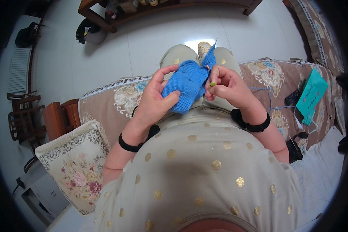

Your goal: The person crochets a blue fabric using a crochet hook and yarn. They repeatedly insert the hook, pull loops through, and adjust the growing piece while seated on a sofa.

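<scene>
Over my lap lies a piece of blue knitting (186,84) with a ribbed lower edge. My left hand (159,97) holds its left side, thumb on top and fingers behind. At the right edge of the piece, my right hand (222,84) has its fingers pinched together around a small green item (212,84), whose kind I cannot tell. A small orange piece (208,68) sits on the knitting just above these fingers. Beyond it, a narrower blue knitted part (209,57) reaches towards my knees, with a thin needle tip (216,41) sticking out of its far end.
Blue yarn (270,100) runs right across the patterned sofa cover (258,72) to a teal bag (311,92). A black remote control (292,97) lies beside the bag. A floral cushion (81,171) is at my left. Ahead stand a wooden table (179,5) and a waste bin (94,34).
</scene>
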Available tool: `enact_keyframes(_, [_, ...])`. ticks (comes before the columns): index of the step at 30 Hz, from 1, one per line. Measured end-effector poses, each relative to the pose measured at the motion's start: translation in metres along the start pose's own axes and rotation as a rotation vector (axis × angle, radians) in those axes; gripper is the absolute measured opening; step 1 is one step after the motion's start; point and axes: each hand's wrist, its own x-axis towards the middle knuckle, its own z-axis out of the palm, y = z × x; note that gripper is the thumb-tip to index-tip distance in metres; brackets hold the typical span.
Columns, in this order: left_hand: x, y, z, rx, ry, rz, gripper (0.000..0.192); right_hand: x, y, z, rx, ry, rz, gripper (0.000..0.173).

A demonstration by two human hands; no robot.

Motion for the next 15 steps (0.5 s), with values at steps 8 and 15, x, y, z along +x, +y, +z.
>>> enact_keyframes(8, [-0.002, 0.004, 0.002, 0.026, -0.056, 0.022, 0.061, -0.001, -0.003, -0.003, 0.243, -0.228, 0.102, 0.01])
enact_keyframes(15, [-0.001, 0.007, 0.008, 0.037, -0.08, 0.018, 0.069, 0.008, -0.007, 0.009, -0.294, 0.043, 0.046, 0.014])
